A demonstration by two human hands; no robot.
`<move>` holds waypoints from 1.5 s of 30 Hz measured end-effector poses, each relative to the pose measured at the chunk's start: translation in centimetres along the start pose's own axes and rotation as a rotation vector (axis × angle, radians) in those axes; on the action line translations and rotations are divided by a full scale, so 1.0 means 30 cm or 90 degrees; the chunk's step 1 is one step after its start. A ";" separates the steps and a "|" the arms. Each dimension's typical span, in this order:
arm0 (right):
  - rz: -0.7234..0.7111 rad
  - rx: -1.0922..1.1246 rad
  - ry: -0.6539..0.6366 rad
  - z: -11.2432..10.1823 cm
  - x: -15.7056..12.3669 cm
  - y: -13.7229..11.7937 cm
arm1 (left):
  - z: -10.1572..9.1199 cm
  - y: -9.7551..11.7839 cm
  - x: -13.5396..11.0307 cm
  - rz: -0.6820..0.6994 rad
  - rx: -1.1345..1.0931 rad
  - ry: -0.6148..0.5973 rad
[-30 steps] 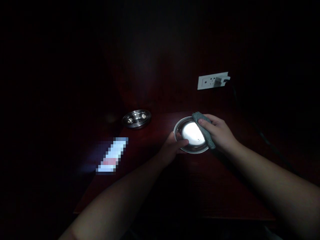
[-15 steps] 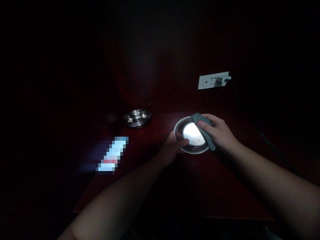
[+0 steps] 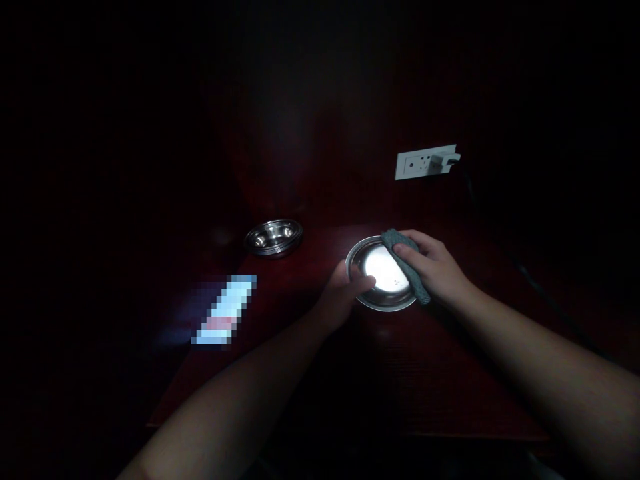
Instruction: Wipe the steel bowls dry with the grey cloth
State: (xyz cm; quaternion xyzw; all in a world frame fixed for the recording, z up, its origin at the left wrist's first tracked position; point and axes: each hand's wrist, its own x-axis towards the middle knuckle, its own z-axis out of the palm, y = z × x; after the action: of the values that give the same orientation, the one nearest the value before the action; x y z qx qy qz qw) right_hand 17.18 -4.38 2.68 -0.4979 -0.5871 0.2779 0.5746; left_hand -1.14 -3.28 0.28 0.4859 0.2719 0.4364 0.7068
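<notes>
At the fingers of the left hand (image 3: pixel 340 297): one round, shallow bowl of polished silver-coloured metal (image 3: pixel 385 273), open side up, pinched at its left rim, thumb laid inside, remaining fingers outside and mostly hidden. Whether its base touches the surface below cannot be told.

At the fingers of the right hand (image 3: pixel 437 263): one folded grey-green textile cloth (image 3: pixel 411 273), gripped with the thumb on top and pressed across the bowl's right rim.

Condition of work: wiping, by appearance, and judged partway through for this piece. Cloth on the rim; bowl floor bright under the light, with a few small dark specks or marks near its lower right, perhaps left to clean.

Beyond the hands, to the left: one stack of similar round silver-coloured metal bowls (image 3: pixel 273 253), apart from both hands; wiped or unwiped, not determinable.

Nearer, same side: one bright, pixelated slanted rectangle (image 3: pixel 225 310), identity obscured.

Beneath: one dark red worktop (image 3: pixel 440 377), largely in shadow.

Behind: one white rectangular wall socket plate (image 3: pixel 410 167) with a white plug (image 3: pixel 445 161) inserted; one thin dark cable (image 3: pixel 543 292) at right.
</notes>
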 end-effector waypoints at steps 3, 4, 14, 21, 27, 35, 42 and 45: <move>-0.002 0.004 -0.007 0.000 0.001 0.001 | 0.002 0.001 0.000 0.003 0.000 -0.001; -0.003 0.005 -0.009 0.000 0.001 0.002 | 0.002 0.001 0.000 0.004 -0.001 -0.004; -0.003 -0.001 -0.021 -0.001 -0.003 0.002 | -0.001 -0.004 0.008 0.023 -0.008 -0.021; -0.014 0.005 -0.068 0.004 -0.008 -0.011 | -0.016 -0.011 0.017 0.037 0.006 -0.027; -0.038 -0.005 -0.121 0.005 -0.010 -0.017 | -0.026 -0.005 0.018 0.041 0.043 -0.052; -0.057 -0.013 -0.174 0.004 -0.013 -0.020 | -0.024 0.007 0.008 0.036 0.064 -0.073; -0.065 -0.012 -0.205 0.001 -0.015 -0.029 | -0.027 0.001 0.006 0.048 0.064 -0.102; -0.068 -0.013 -0.212 0.001 -0.016 -0.030 | -0.026 0.001 0.005 0.045 0.064 -0.111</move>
State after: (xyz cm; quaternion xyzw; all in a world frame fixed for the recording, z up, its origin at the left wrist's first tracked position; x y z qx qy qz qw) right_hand 16.84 -5.14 3.29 -0.4187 -0.7026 0.3199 0.4782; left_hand -1.71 -2.78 0.01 0.5661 0.2136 0.4031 0.6866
